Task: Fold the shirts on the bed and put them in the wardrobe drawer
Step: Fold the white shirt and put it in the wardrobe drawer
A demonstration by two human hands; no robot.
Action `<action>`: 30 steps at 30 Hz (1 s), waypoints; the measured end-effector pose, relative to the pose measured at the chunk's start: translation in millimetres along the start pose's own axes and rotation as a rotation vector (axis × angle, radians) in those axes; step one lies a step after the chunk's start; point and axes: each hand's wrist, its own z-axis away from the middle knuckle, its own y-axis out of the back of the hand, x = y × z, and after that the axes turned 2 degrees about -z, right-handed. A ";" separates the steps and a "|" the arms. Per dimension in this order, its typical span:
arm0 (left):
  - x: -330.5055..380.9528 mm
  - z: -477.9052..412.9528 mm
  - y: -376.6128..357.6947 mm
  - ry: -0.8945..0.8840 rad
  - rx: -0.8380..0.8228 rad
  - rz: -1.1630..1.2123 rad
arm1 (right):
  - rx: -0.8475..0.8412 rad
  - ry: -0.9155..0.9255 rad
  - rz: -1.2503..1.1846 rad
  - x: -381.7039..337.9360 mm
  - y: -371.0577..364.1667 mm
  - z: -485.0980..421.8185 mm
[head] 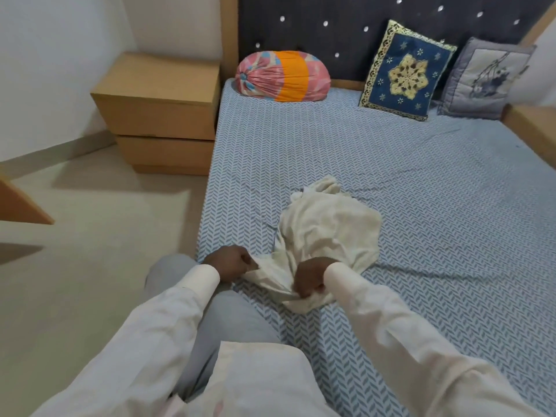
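A crumpled cream shirt (325,227) lies on the bed (436,206), which has a blue herringbone sheet, near its left edge. My left hand (228,263) pinches the shirt's near-left edge with curled fingers. My right hand (311,276) grips a bunch of the same cloth a little to the right. Both wrists wear pale long sleeves. The far part of the shirt stays heaped and wrinkled. No wardrobe drawer is in view.
A pink and orange bolster (282,76), a blue patterned cushion (406,70) and a grey cushion (484,79) line the dark headboard. A wooden bedside cabinet (159,112) stands left of the bed. Beige floor (90,251) lies to the left. My knees press the bed's edge.
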 end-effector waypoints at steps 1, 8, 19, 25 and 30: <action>-0.2 -0.3 1.3 0.005 0.017 0.005 | -0.100 -0.063 0.023 8.5 0.8 6.7; 13.2 -3.2 -11.0 -0.085 0.009 0.122 | 0.598 -0.070 -0.186 23.3 2.1 19.9; 8.5 5.9 -7.8 -0.109 0.180 0.355 | 0.762 -0.210 -0.316 -17.6 2.3 -25.8; 37.9 1.8 7.8 -0.345 0.207 0.335 | 0.335 0.243 -0.799 -5.7 46.0 16.8; 54.7 -8.0 14.6 -0.315 0.085 0.440 | 0.321 0.484 -1.055 4.9 72.6 59.5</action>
